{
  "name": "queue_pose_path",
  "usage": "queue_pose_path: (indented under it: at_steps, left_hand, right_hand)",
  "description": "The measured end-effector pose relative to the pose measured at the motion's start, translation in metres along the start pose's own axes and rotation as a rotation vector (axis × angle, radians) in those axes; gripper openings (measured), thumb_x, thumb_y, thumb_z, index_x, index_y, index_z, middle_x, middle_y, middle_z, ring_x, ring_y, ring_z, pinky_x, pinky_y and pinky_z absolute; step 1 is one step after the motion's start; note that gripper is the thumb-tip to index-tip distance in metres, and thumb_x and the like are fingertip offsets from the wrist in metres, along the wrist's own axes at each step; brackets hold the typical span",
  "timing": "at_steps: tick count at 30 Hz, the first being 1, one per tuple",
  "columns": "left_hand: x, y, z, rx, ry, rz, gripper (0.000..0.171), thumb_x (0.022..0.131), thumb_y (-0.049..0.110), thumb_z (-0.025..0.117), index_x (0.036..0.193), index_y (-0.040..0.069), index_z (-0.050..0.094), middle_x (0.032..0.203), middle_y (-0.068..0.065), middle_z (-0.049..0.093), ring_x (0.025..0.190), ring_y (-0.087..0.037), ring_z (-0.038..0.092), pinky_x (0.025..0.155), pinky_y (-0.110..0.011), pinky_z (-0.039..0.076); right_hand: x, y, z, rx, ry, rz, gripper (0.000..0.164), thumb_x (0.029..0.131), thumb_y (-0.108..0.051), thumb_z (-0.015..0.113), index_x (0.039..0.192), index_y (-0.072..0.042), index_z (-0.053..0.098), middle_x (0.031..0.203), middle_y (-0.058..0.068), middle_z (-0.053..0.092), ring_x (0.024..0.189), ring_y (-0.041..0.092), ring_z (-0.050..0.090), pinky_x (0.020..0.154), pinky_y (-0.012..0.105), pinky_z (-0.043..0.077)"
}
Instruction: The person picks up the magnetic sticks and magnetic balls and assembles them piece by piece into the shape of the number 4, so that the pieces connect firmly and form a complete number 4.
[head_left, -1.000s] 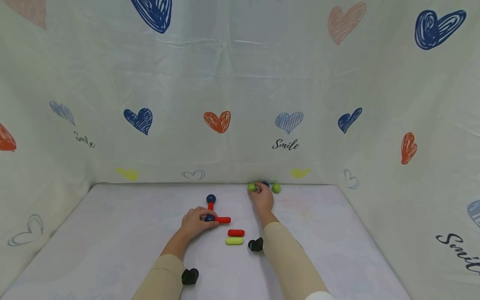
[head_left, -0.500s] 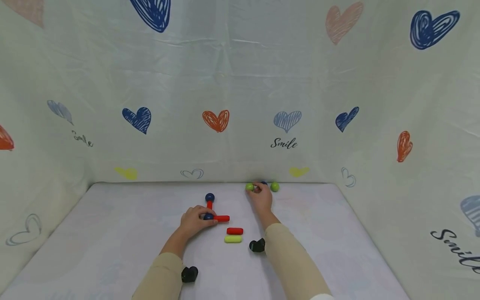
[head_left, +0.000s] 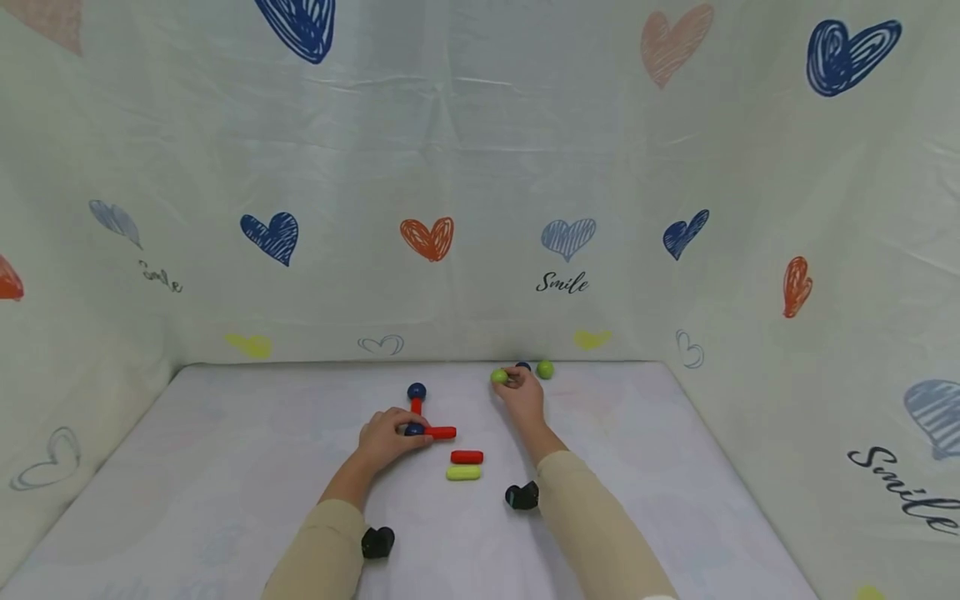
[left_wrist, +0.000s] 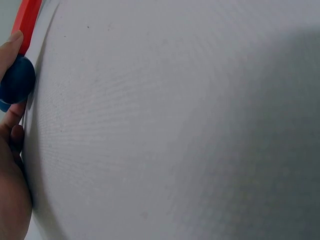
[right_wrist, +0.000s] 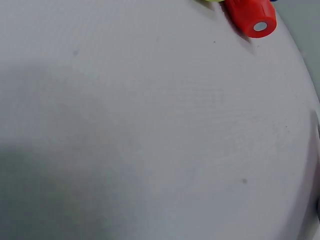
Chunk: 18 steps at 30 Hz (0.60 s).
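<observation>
My left hand (head_left: 386, 439) grips a dark blue ball (head_left: 414, 429), the corner of an L-shaped piece lying on the table. One red rod (head_left: 441, 432) points right from that ball. Another red rod (head_left: 416, 406) runs back to a second blue ball (head_left: 416, 391). In the left wrist view, fingers wrap the blue ball (left_wrist: 19, 80) beside a red rod (left_wrist: 26, 25). At the back of the table, my right hand (head_left: 527, 402) pinches a light green ball (head_left: 498, 377) between thumb and fingertips. The right wrist view misses this hold.
Behind the right hand sit a partly hidden blue ball (head_left: 522, 366) and another green ball (head_left: 545, 369). A loose red rod (head_left: 467, 457) and a yellow-green rod (head_left: 463, 473) lie parallel between the forearms. A heart-printed curtain (head_left: 480, 292) rises at the table's back edge.
The right hand has drawn the green ball slightly toward the front, away from the back edge. The left hand keeps its hold on the blue ball. The head view has shifted slightly.
</observation>
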<state>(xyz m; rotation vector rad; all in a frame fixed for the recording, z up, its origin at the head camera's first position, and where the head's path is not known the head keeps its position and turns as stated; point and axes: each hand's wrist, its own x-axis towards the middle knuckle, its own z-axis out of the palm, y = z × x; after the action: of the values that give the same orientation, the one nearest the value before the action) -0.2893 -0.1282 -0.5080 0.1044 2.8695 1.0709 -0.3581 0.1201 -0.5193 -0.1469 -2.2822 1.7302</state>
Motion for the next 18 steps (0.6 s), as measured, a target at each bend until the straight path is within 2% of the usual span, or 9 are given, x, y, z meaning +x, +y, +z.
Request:
queue_pose_path:
  at_steps: [10,18]
  left_hand:
    - [0.001,0.001,0.0,0.01,-0.004,-0.001,0.023,0.081,0.036,0.079,0.1,0.025,0.073,0.12,-0.008,0.058,0.11,-0.03,0.044,0.09,-0.05,0.038]
    - [-0.001,0.003,-0.001,0.014,-0.004,-0.001,0.023,0.081,0.036,0.079,0.1,0.024,0.074,0.12,-0.008,0.058,0.109,-0.029,0.044,0.089,-0.048,0.039]
  right_hand:
    - [-0.005,0.001,-0.003,0.077,-0.085,0.059,0.033,0.08,0.0,0.074,0.111,0.001,0.063,0.111,0.016,0.067,0.101,0.027,0.064,0.082,0.032,0.055]
    - [-0.011,-0.002,-0.007,0.127,-0.156,0.055,0.035,0.078,0.002,0.071,0.112,0.002,0.063,0.108,0.015,0.067,0.095,0.022,0.064,0.074,0.026,0.054]
